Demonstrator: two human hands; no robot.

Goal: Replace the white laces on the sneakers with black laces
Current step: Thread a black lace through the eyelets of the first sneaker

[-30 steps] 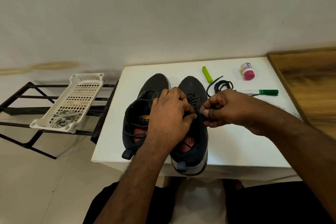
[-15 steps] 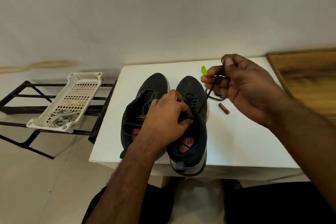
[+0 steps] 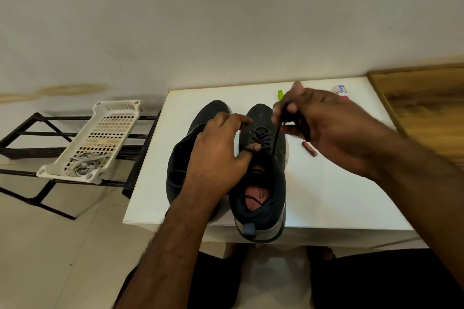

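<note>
Two dark sneakers stand side by side on the white table [image 3: 326, 195], toes away from me. A black lace [image 3: 261, 137] is threaded through the front eyelets of the right sneaker [image 3: 263, 183]. My left hand [image 3: 221, 153] lies over the left sneaker [image 3: 180, 158] and its thumb and fingers pinch the right sneaker's lacing edge. Above the right sneaker's toe, my right hand [image 3: 324, 125] pinches the lace end, which runs taut down to the eyelets; the hand is blurred.
A small reddish-brown battery [image 3: 309, 148] lies right of the shoes. A green clip [image 3: 280, 94] and a pink-capped bottle [image 3: 341, 90] sit at the table's back. A white perforated basket [image 3: 100, 138] holding pale laces rests on a black rack [image 3: 30, 150] to the left. Wooden surface [image 3: 426, 108] at right.
My right hand drew the black lace up and away from the shoe, then moved back over the right sneaker's toe. My left hand has shifted up the tongue, uncovering the insole.
</note>
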